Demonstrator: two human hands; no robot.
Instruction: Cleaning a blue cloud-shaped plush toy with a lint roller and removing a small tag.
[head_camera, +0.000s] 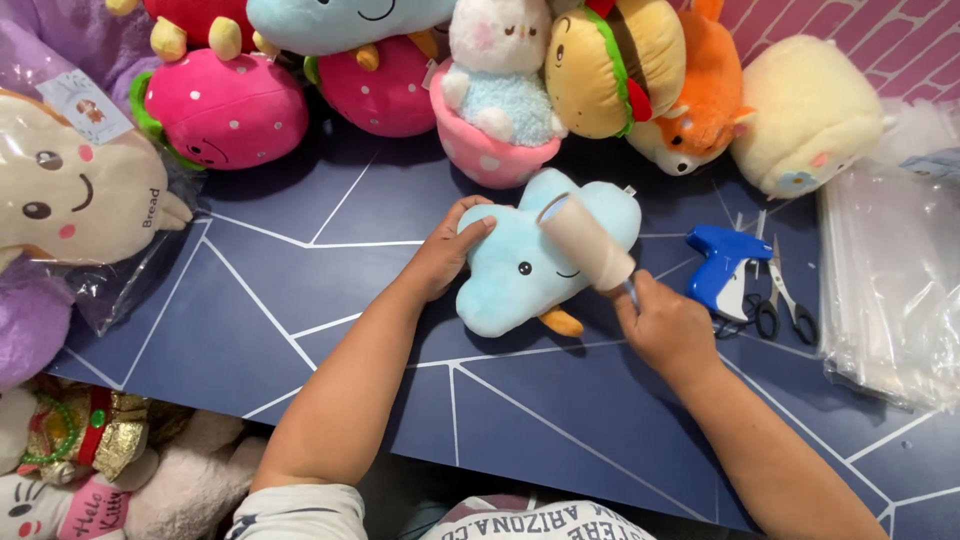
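Cloud toy (520, 270): pale blue, flat on the dark blue table (300, 330), near its middle.
Lint roller (585, 240): resting on the toy's right half.
Right hand (665, 325): fist closed round the roller's handle.
Left hand (450, 250): fingers spread, pressing the toy's left edge.
Beside: blue tagging gun (722, 265), scissors (785, 300).
Behind: row of stuffed toys (500, 80).

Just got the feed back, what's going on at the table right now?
A person is working on a light blue cloud plush toy lying on the dark blue table. The left hand presses on its left edge, while the right hand holds a lint roller against its face. A blue tagging gun and scissors lie to the right, beside clear bags.
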